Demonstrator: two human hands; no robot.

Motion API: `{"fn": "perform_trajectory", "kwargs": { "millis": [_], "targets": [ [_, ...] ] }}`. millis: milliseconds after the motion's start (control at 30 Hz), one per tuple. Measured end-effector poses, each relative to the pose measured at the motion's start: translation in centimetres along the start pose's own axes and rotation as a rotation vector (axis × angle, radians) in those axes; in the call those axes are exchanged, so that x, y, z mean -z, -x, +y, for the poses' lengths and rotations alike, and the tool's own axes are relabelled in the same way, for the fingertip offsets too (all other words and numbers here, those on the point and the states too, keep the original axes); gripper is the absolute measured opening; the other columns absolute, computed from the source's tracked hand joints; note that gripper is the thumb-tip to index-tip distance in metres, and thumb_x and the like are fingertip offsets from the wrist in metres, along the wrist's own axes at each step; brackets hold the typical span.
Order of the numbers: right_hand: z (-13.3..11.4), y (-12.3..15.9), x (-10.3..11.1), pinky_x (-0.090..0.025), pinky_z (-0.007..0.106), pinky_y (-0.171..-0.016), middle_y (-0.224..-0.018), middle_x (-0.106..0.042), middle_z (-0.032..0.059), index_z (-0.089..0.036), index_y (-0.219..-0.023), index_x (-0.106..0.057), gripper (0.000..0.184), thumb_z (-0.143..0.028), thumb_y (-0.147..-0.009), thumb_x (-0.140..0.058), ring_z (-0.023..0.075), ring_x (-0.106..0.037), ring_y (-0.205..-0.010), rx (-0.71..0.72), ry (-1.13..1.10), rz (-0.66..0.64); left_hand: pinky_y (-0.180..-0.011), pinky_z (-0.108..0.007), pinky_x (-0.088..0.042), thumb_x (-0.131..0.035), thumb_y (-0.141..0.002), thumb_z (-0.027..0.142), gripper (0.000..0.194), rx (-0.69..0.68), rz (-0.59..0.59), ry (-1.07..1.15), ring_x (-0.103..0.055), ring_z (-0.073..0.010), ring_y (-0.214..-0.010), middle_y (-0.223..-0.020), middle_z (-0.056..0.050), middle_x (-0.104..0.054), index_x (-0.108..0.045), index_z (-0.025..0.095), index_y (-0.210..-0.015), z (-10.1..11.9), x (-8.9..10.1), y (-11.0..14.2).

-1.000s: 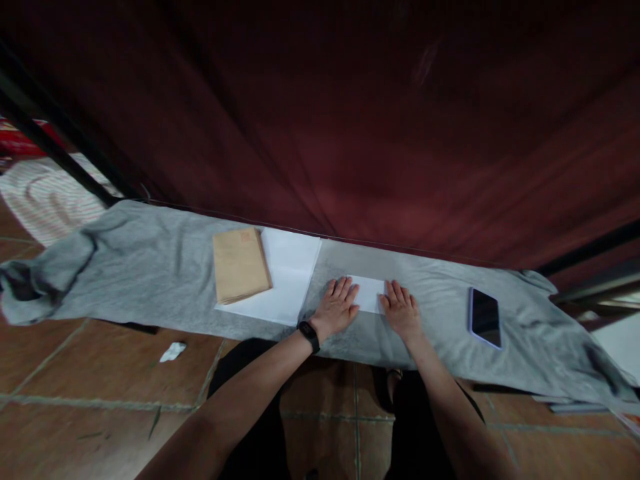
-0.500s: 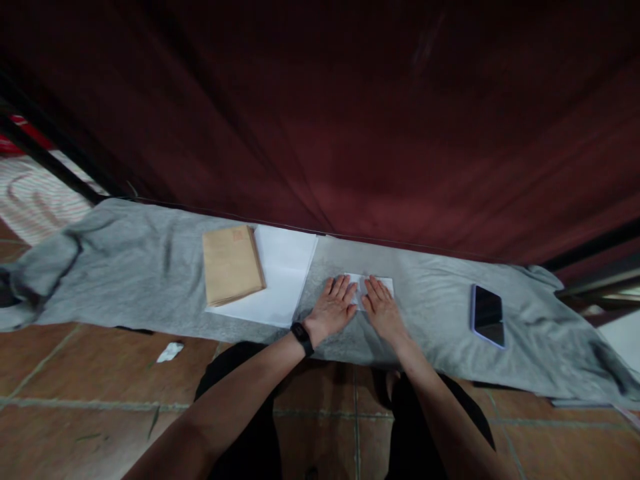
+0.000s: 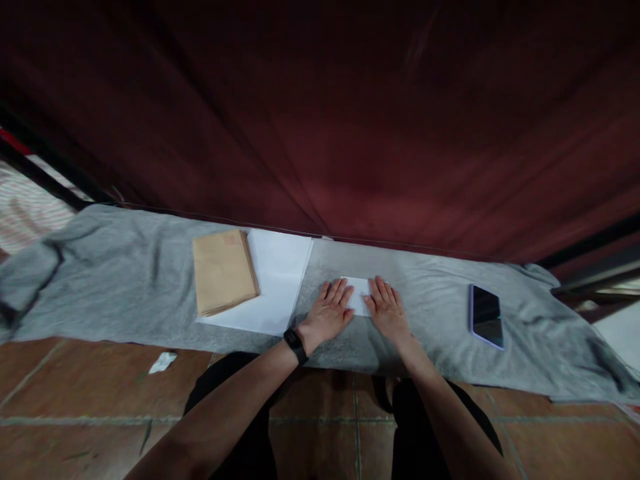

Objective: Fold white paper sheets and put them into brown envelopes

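A small piece of white paper (image 3: pixel 358 293), looking folded, lies flat on the grey cloth between my hands. My left hand (image 3: pixel 329 311) rests palm down with its fingers stretched over the paper's left end. On the right end, my right hand (image 3: pixel 387 309) lies flat too, fingers extended. Both hands press on the paper without gripping it, and they cover its two ends. To the left, a stack of brown envelopes (image 3: pixel 225 272) sits on larger white paper sheets (image 3: pixel 283 273).
A grey cloth (image 3: pixel 125 280) covers the long narrow surface. On its right side lies a phone (image 3: pixel 487 316) in a purple case. Dark red fabric (image 3: pixel 320 133) hangs along the far edge. A white scrap (image 3: pixel 163 362) lies on the tiled floor (image 3: pixel 95 380).
My hands have spread slightly apart along the small paper, baring more of its middle. The view has shifted a little; the envelopes and phone stay in place on the cloth.
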State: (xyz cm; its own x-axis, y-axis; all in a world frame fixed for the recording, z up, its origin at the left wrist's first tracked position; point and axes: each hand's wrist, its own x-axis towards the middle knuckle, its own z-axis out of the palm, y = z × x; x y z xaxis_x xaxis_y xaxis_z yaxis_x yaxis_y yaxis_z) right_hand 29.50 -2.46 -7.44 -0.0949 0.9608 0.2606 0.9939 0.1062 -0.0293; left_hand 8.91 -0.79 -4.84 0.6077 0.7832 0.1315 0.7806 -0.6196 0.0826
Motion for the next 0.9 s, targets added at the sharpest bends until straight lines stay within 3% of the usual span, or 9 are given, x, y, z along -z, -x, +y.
{"fn": "perform_trajectory", "kwargs": {
  "millis": [233,467,633,767,900],
  "targets": [
    [1.8,0.1,0.4,-0.029,0.048,-0.118,-0.16,-0.039,0.0131,-0.014,-0.155,-0.038,0.057,-0.042,-0.106,-0.031,0.0293,-0.041,-0.143,-0.066,0.033,-0.055,-0.124,-0.045,-0.019,-0.031,-0.104,0.045,0.062,0.04,0.004,0.003,-0.027,-0.0256,-0.152,-0.161,-0.016,-0.035,-0.036,0.008,-0.153,-0.5,-0.3,-0.3],
    [3.2,0.4,0.6,-0.028,0.049,-0.118,-0.16,-0.038,0.0136,-0.013,-0.155,-0.038,0.061,-0.047,-0.105,-0.031,0.0308,-0.039,-0.144,-0.117,0.023,-0.092,-0.124,-0.048,-0.021,-0.035,-0.103,0.048,0.064,0.087,0.03,-0.009,-0.033,-0.0294,-0.149,-0.158,-0.018,-0.041,-0.041,0.006,-0.151,0.1,0.0,-1.0],
    [3.9,0.5,0.7,-0.028,0.052,-0.118,-0.158,-0.04,0.0163,-0.009,-0.151,-0.044,0.059,-0.043,-0.104,-0.032,0.0333,-0.037,-0.146,-0.153,-0.003,-0.05,-0.124,-0.049,-0.022,-0.038,-0.102,0.05,0.066,0.113,0.05,-0.029,-0.039,-0.032,-0.146,-0.153,-0.02,-0.047,-0.044,0.004,-0.148,0.5,0.4,-1.5],
    [2.8,0.0,1.1,-0.028,0.052,-0.119,-0.16,-0.037,0.0188,-0.005,-0.151,-0.042,0.058,-0.037,-0.103,-0.033,0.0315,-0.032,-0.149,-0.103,-0.083,0.049,-0.125,-0.051,-0.019,-0.039,-0.102,0.048,0.063,0.082,0.083,-0.028,-0.031,-0.0311,-0.15,-0.158,-0.017,-0.042,-0.044,0.007,-0.149,0.6,0.1,-1.7],
    [0.5,-0.2,1.2,-0.03,0.046,-0.12,-0.162,-0.036,0.0129,-0.012,-0.154,-0.039,0.055,-0.033,-0.104,-0.033,0.0247,-0.029,-0.151,0.06,-0.187,0.01,-0.126,-0.051,-0.016,-0.037,-0.103,0.041,0.056,-0.019,0.106,-0.005,-0.025,-0.0264,-0.153,-0.162,-0.011,-0.035,-0.04,0.016,-0.153,0.8,-0.4,-1.7]
  ]
}}
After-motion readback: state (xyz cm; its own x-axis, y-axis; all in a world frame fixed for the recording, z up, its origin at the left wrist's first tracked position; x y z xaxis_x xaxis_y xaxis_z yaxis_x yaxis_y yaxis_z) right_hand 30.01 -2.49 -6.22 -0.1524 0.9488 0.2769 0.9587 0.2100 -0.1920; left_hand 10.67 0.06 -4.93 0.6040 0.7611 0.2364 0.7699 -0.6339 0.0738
